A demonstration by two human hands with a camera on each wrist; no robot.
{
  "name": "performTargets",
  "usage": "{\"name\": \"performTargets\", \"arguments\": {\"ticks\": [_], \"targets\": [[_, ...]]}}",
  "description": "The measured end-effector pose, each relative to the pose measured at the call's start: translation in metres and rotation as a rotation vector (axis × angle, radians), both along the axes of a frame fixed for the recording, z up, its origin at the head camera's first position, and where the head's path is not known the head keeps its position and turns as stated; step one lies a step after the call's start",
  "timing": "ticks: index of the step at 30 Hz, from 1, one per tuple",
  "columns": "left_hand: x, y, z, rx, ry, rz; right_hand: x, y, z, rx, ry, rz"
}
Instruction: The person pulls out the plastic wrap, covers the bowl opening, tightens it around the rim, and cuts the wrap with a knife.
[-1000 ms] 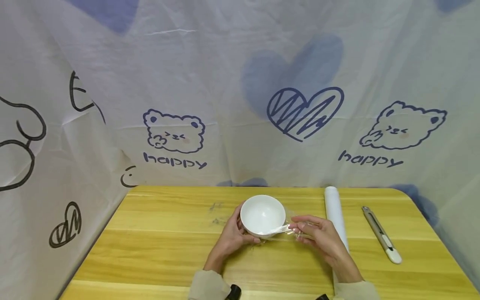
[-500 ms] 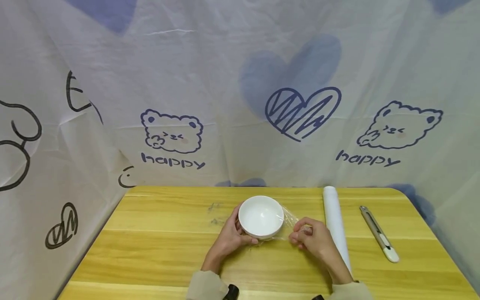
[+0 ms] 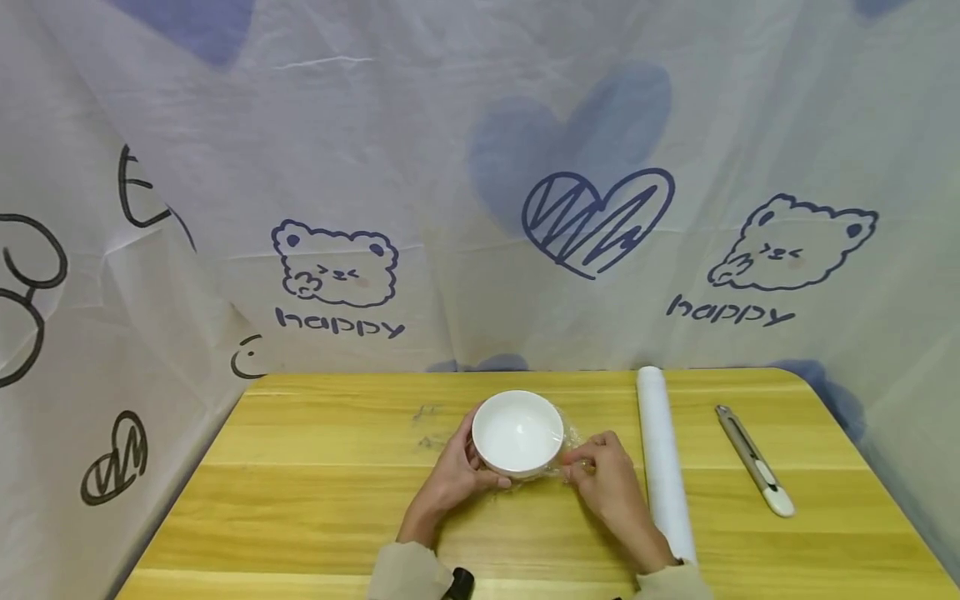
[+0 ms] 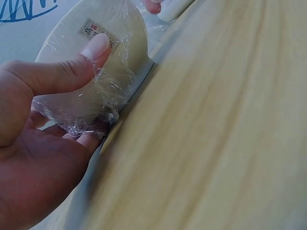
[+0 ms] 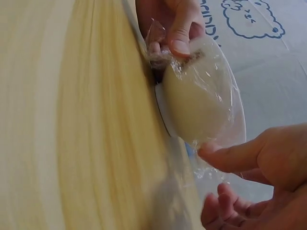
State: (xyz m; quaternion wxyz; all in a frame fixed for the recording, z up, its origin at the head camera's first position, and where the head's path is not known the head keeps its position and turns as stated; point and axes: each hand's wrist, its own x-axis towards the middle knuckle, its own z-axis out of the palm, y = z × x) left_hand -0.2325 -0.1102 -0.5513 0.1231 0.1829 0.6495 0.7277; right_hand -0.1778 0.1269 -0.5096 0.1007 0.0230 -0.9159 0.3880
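A white bowl (image 3: 517,432) stands upright on the wooden table. Clear cling film (image 5: 211,88) covers its outside, bunched and wrinkled low on the wall in the left wrist view. My left hand (image 3: 453,473) grips the bowl from the left, its thumb (image 4: 72,72) lying over the film beside a small printed label (image 4: 98,32). On the right side, my right hand (image 3: 609,485) pinches the loose film close against the bowl, thumb (image 5: 225,155) at the wall below the rim. The other fingers of that hand are bent, and its index fingertip is partly hidden.
To the right of my right hand a long white roll (image 3: 663,467) lies lengthwise on the table (image 3: 315,500). Farther right is a utility knife (image 3: 753,461) with a grey and white handle. A printed cloth (image 3: 450,167) hangs behind the table's back edge.
My right hand first pulled the film out to the right of the bowl, then came back left against its side. My left hand keeps its grip on the bowl.
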Motion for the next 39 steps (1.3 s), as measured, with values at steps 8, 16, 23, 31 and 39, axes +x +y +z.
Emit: {"name": "performTargets", "arguments": {"ticks": [8,16,23,31,39], "targets": [[0.000,0.000,0.001,0.000,-0.004,-0.010,-0.002,0.003,-0.003,-0.121,-0.070,0.119],[-0.001,-0.003,-0.001,-0.001,-0.009,-0.020,0.000,0.021,0.010,-0.066,-0.183,0.087],[-0.001,-0.003,-0.001,-0.001,-0.013,-0.024,0.008,0.022,0.029,0.012,-0.131,0.051],[-0.001,-0.003,0.000,0.006,-0.008,-0.015,0.003,0.007,0.011,-0.397,-0.427,0.436],[-0.002,-0.003,-0.001,-0.005,0.012,-0.015,-0.001,0.004,0.004,-0.580,-0.424,0.387]]}}
